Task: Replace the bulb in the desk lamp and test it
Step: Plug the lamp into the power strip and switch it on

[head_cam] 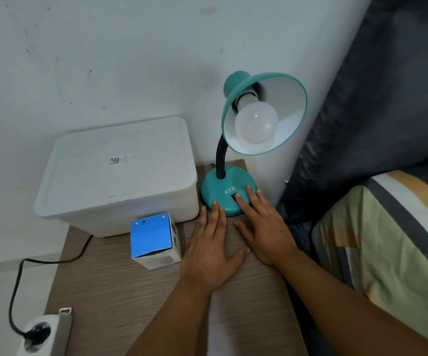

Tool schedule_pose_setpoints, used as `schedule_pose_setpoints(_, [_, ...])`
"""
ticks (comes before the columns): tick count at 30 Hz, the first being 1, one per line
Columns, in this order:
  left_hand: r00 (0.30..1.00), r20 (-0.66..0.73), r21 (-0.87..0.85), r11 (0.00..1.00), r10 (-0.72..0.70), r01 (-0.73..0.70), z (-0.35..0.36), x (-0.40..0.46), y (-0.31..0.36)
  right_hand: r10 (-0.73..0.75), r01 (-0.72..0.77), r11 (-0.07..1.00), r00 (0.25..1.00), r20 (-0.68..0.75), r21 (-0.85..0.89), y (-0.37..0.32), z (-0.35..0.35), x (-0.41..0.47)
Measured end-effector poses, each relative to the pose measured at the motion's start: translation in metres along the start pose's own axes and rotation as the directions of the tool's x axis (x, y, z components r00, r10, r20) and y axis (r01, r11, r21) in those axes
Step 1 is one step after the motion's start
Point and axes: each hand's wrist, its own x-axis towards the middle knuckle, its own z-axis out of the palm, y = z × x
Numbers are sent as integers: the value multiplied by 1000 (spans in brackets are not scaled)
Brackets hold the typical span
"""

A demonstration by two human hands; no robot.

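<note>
lamp (229, 191) base — both hands flat, fingers straight | right hand (264, 227) seemingly on switch | left hand (210, 250) at rim

Wooden table (246, 304): lamp (227, 191), box (154, 240), tub (115, 176).

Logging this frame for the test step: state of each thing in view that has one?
bulb: seated in the shade's socket, unlit
desk lamp: upright on the table, shade tilted toward the camera
switch: on the lamp base, right fingertip on it; position unclear
plug: in the power strip
bulb box: upright, top closed
storage bin: lid on
left hand: flat, fingertips on the base
right hand: flat, fingers on the base
</note>
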Motion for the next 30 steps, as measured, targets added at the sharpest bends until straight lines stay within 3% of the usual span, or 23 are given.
schedule_pose_setpoints(17, [999,-34,32,999,-38,39,-9,0,9,93,-94,994,996,7,50,-9,-5,-2])
schedule_pose_setpoints(30, [997,-57,-9,998,-59,58,-11,0,13,84,-83,990,996,-3,115,-4,1,-2])
